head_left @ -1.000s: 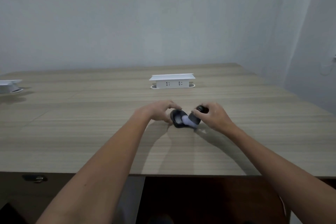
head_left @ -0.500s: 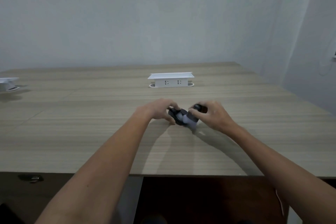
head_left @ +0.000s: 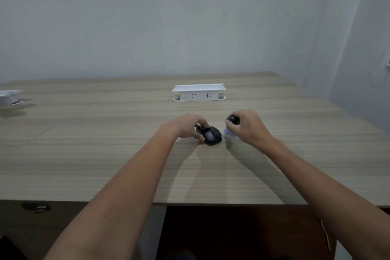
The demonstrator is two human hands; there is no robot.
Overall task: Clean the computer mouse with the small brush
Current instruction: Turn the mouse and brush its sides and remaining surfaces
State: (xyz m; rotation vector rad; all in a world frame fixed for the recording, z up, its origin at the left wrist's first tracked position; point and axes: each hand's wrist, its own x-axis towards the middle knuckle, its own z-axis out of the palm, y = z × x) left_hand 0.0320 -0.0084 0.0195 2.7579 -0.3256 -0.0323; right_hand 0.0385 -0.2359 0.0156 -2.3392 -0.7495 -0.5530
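Observation:
A black computer mouse (head_left: 211, 135) lies on the wooden table (head_left: 105, 154), a little beyond its middle. My left hand (head_left: 185, 125) grips the mouse from its left side, fingers over the far end. My right hand (head_left: 249, 126) is just to the right of the mouse, apart from it, and holds a small brush (head_left: 231, 125) with a black handle end and pale bristles pointing down toward the table. The bristles are blurred.
A white socket box (head_left: 198, 93) stands on the table behind the hands. Another white box (head_left: 9, 97) sits at the far left edge. The table's front edge runs below my forearms, with a dark gap under it.
My right hand has drawn the brush off the mouse to the right. The mouse now lies flat with its top showing, still in my left hand.

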